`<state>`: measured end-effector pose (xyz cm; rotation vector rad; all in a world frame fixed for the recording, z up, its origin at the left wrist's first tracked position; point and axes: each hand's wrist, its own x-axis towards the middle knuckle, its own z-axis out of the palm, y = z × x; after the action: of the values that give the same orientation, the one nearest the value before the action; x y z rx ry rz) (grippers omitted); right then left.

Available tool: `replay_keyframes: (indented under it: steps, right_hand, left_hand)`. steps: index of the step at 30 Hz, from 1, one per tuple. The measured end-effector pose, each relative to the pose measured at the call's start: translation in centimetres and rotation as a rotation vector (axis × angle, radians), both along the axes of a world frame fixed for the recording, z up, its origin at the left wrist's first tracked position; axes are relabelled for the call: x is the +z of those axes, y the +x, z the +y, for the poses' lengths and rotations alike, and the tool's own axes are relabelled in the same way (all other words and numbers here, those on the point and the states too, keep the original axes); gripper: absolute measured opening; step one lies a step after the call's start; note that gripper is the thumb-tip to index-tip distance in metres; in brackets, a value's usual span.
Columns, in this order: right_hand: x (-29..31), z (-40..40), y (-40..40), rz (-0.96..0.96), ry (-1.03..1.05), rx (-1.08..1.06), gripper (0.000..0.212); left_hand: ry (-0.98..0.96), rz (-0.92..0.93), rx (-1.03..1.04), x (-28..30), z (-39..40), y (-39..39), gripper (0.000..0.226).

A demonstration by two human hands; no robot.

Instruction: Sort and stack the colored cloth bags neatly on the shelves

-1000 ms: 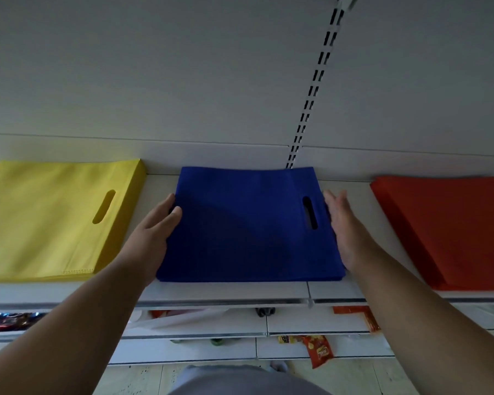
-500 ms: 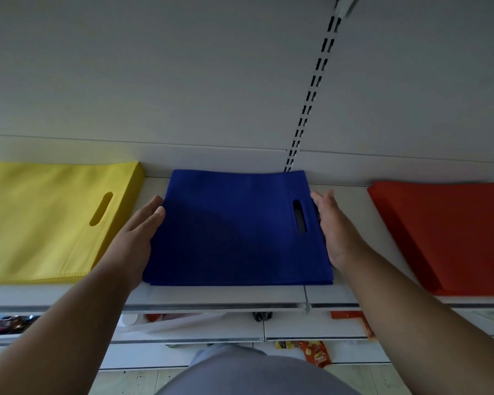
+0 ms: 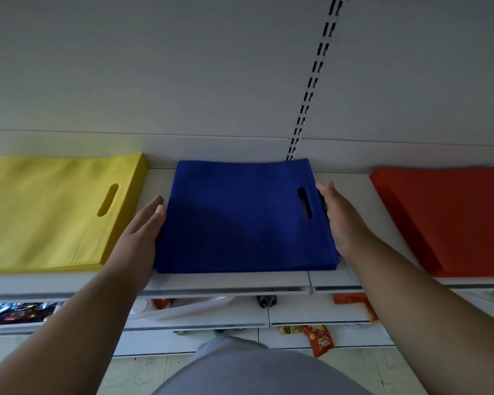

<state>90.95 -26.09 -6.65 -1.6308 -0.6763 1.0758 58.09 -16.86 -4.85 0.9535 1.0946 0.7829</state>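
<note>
Left hand [image 3: 143, 235] and right hand [image 3: 340, 220], fingers straight, press flat against opposite side edges of blue bag stack [image 3: 240, 218] on shelf [image 3: 231, 280]. Yellow bag stack [image 3: 49, 212] just left of left hand; red bag stack [image 3: 451, 218] right of right hand.

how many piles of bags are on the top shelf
3: yellow stack at left, blue stack in the middle between both hands, red stack at right, partly cut off; more may lie beyond view.

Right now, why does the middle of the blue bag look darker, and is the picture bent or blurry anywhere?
In the head view, a soft shadow lies across the blue bags, likely cast by the person leaning in; the yellow bags are lit more evenly. The wide lens bows the shelf edge. Both hands look sharp; no glare shows.
</note>
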Motion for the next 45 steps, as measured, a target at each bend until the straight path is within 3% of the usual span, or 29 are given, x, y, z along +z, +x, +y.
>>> replay_keyframes:
  steps: [4, 9, 13, 15, 18, 24, 28, 32, 37, 42, 45]
  right_hand:
    - [1.2, -0.1, -1.1, 0.017, 0.001, -0.067, 0.093]
    - [1.0, -2.0, -2.3, 0.064, -0.015, -0.071, 0.080]
    - [1.3, -2.3, -2.8, 0.090, -0.008, -0.146, 0.068]
    - [1.8, -3.3, -3.4, -0.022, -0.043, -0.148, 0.056]
    - [1.3, -5.3, -4.5, -0.218, -0.068, -0.075, 0.072]
    - [1.0, -5.6, -4.7, -0.319, -0.050, 0.014, 0.085]
    - [1.0, -6.6, -5.2, -0.353, -0.048, 0.024, 0.068]
    - [1.1, -6.1, -5.1, -0.411, -0.080, 0.099, 0.070]
    - [0.8, -6.2, -4.5, -0.648, -0.200, 0.278, 0.077]
    - [1.3, -5.0, -4.4, -0.867, -0.322, 0.374, 0.076]
    - [1.9, -4.4, -5.2, -0.972, -0.409, 0.387, 0.078]
  left_hand:
    - [0.009, 0.003, -0.056, 0.1, -0.1, -0.1, 0.054]
    - [-0.002, 0.003, -0.087, 0.0, -0.5, -0.7, 0.061]
    - [0.031, 0.037, -0.108, 0.0, -0.4, -0.6, 0.040]
    - [0.043, 0.055, -0.062, -0.2, -0.7, -1.0, 0.042]
    - [0.084, 0.092, -0.033, -0.3, -2.0, -1.0, 0.038]
    - [0.094, 0.141, 0.013, 0.0, -2.6, -0.6, 0.038]
    - [0.124, 0.179, 0.048, -0.2, -3.8, -0.5, 0.041]
    - [0.106, 0.183, 0.033, 0.3, -3.6, 0.3, 0.040]
    - [0.056, 0.198, 0.228, 0.0, -4.4, 0.3, 0.043]
    - [-0.110, 0.245, 0.321, 1.0, -3.5, 0.4, 0.028]
    - [-0.124, 0.425, 0.240, 1.5, -2.1, 0.4, 0.007]
